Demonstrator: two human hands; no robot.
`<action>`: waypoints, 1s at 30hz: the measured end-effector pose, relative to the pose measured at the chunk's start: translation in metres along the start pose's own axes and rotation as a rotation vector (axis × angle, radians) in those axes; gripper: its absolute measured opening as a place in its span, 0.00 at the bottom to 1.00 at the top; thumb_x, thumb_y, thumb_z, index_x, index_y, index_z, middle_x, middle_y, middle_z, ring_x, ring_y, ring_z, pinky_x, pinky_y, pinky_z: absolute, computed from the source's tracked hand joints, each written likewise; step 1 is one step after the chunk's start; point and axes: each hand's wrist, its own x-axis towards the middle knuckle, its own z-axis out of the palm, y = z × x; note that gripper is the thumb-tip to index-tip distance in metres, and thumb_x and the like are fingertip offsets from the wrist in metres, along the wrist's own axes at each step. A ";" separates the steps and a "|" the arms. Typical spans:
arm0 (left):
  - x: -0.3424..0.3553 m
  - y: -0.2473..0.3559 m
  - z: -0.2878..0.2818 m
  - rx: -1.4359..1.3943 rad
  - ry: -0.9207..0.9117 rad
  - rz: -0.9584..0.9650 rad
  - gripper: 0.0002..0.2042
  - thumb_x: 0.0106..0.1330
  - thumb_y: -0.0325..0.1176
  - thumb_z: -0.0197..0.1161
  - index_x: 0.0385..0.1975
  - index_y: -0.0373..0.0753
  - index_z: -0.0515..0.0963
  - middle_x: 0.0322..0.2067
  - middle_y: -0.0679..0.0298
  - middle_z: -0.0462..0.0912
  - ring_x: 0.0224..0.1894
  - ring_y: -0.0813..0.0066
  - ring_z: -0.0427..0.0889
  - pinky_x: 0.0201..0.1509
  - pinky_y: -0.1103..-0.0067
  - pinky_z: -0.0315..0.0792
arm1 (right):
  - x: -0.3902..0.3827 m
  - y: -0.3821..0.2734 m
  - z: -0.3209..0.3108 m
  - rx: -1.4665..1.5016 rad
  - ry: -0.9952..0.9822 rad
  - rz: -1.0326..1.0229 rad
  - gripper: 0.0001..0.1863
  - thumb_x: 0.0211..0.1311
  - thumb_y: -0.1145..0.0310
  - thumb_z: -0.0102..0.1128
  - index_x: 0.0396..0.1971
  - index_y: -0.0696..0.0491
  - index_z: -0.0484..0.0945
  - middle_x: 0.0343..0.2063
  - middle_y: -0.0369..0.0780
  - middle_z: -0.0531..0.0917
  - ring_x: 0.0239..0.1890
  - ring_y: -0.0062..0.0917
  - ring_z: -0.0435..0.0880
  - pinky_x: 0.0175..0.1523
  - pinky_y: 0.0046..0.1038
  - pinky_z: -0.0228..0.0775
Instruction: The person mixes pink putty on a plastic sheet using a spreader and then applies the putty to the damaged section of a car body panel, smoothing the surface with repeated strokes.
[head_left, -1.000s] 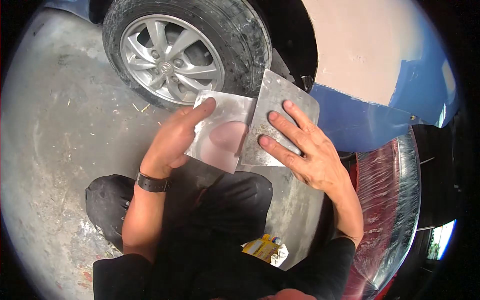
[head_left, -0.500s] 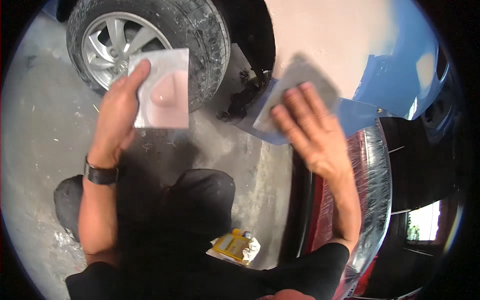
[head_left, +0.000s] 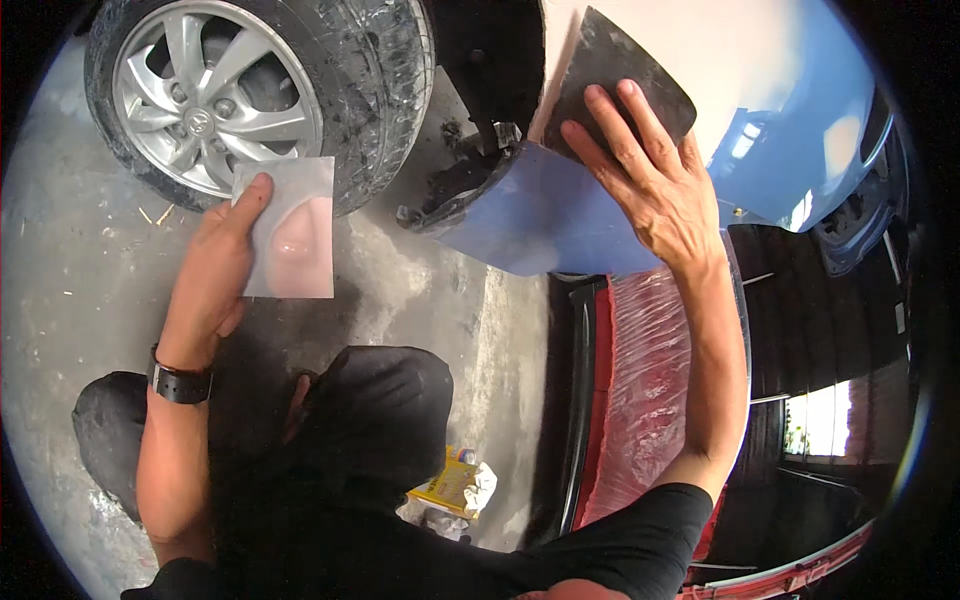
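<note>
My left hand point(head_left: 220, 250) is closed on the edge of a thin, pale mixing board point(head_left: 300, 185), its thumb on top. A mound of pinkish filler paste point(head_left: 300, 245) sits on that board. My right hand point(head_left: 655, 190) holds a dark, flat filler spreader point(head_left: 630, 75), fingers spread along its face and thumb hidden. The spreader lies over a blue car body panel point(head_left: 540, 215), by the wheel arch. Smooth pale pink filler point(head_left: 720, 40) covers much of the panel above; whether the spreader's edge touches it I cannot tell.
A car wheel point(head_left: 200, 120) with a dusty tyre stands at the upper left. Plastic film point(head_left: 645, 350) covers red bodywork below the panel. A yellow box point(head_left: 445, 487) with crumpled wrapping lies on the concrete floor point(head_left: 390, 280) by my knee. Black glossy bodywork point(head_left: 840, 330) is at the right.
My right hand and the spreader have moved up the panel, away from its lower edge. My left hand and the board have come a little nearer to me. The whole view has shifted slightly.
</note>
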 end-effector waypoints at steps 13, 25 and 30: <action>-0.003 0.005 0.001 -0.110 -0.026 0.016 0.21 0.75 0.47 0.53 0.45 0.32 0.80 0.35 0.63 0.85 0.32 0.78 0.83 0.38 0.80 0.76 | 0.000 0.005 -0.001 -0.023 -0.007 -0.006 0.29 0.61 0.66 0.51 0.65 0.39 0.71 0.72 0.31 0.61 0.76 0.29 0.54 0.63 0.42 0.66; -0.001 0.007 0.000 -0.116 -0.020 0.044 0.21 0.72 0.50 0.56 0.42 0.34 0.82 0.35 0.64 0.85 0.32 0.77 0.82 0.39 0.80 0.74 | 0.016 0.009 -0.010 -0.077 -0.019 -0.046 0.31 0.65 0.69 0.48 0.69 0.35 0.66 0.74 0.31 0.58 0.76 0.29 0.54 0.52 0.40 0.73; 0.002 0.006 -0.001 -0.083 -0.051 0.039 0.21 0.73 0.50 0.56 0.43 0.34 0.82 0.36 0.64 0.85 0.34 0.78 0.82 0.41 0.80 0.74 | 0.020 0.010 -0.012 -0.084 -0.025 -0.049 0.33 0.63 0.71 0.49 0.70 0.34 0.64 0.74 0.29 0.56 0.76 0.28 0.52 0.61 0.40 0.65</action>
